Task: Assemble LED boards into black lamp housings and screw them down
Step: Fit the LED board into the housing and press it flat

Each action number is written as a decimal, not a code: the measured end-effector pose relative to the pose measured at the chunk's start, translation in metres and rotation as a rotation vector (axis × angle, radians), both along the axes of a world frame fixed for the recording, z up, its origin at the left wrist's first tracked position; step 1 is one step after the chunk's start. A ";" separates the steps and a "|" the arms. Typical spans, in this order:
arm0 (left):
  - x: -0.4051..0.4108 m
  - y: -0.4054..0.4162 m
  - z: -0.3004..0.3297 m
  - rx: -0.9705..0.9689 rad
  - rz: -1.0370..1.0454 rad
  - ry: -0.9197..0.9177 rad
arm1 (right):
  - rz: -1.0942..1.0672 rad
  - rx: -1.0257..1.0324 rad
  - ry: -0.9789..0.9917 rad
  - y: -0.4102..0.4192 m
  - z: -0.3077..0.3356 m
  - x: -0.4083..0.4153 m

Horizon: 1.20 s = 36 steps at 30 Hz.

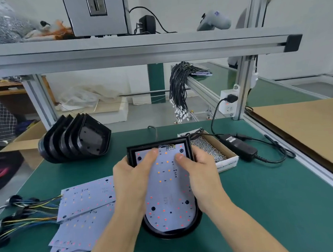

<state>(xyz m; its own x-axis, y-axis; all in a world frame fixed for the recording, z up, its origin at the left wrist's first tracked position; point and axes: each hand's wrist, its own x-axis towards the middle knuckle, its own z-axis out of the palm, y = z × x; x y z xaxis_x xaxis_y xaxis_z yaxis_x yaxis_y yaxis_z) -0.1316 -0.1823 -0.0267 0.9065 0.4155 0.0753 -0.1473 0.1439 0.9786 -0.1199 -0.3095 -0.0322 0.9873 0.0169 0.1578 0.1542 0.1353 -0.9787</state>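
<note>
A black lamp housing (171,232) lies on the green table in front of me, flat end away, rounded end near. A white LED board (168,198) with red and orange LEDs sits inside it. My left hand (131,180) grips the housing's left side, thumb pressing on the board near its far end. My right hand (200,173) grips the right side, thumb also on the board. Both thumbs sit just below the wire solder pads at the board's far edge.
Loose LED boards (87,200) with blue and yellow wires lie at the left. A stack of empty black housings (75,139) stands at the back left. A box of screws (210,148) and a black power adapter (238,146) are on the right. Black cables hang behind.
</note>
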 end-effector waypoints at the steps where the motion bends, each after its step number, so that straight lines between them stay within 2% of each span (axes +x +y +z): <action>1: -0.001 0.000 0.000 -0.008 -0.024 -0.014 | -0.031 -0.026 -0.038 0.000 0.001 0.000; 6: -0.003 0.003 0.001 -0.044 -0.035 -0.030 | 0.025 -0.075 -0.011 -0.002 0.003 -0.004; 9: -0.004 0.002 0.004 0.036 0.003 -0.067 | 0.113 0.059 0.027 -0.004 0.002 -0.007; 12: -0.009 -0.004 0.004 0.161 -0.023 -0.095 | 0.031 0.115 0.024 -0.004 0.001 -0.008; 16: -0.015 -0.007 0.003 0.053 -0.044 -0.072 | -0.095 0.053 -0.066 0.001 0.004 -0.012; 20: -0.018 -0.002 0.005 0.025 -0.030 -0.153 | -0.114 0.077 -0.199 0.006 0.004 -0.019; 22: -0.021 0.004 0.007 0.006 -0.100 -0.191 | -0.076 0.065 -0.281 0.005 0.005 -0.022; 24: -0.024 0.013 0.005 -0.053 -0.230 -0.220 | 0.020 -0.058 -0.396 -0.004 0.009 -0.023; 26: -0.029 0.025 0.002 -0.059 -0.337 -0.267 | 0.297 -0.116 -0.428 -0.016 0.011 -0.025; 28: -0.034 0.037 0.002 -0.020 -0.372 -0.316 | 0.587 0.024 -0.280 -0.031 0.017 -0.021; 30: -0.037 0.042 0.001 0.054 -0.432 -0.338 | 0.646 0.155 -0.032 -0.040 0.025 -0.013; 33: -0.039 0.039 0.001 0.121 -0.593 -0.331 | 0.698 -0.125 0.325 -0.033 0.038 -0.004; 34: -0.040 0.037 0.001 0.150 -0.638 -0.330 | 0.743 -0.144 0.381 -0.026 0.040 -0.003; 36: -0.042 0.034 0.005 0.169 -0.682 -0.302 | 0.743 0.009 0.420 -0.011 0.044 -0.004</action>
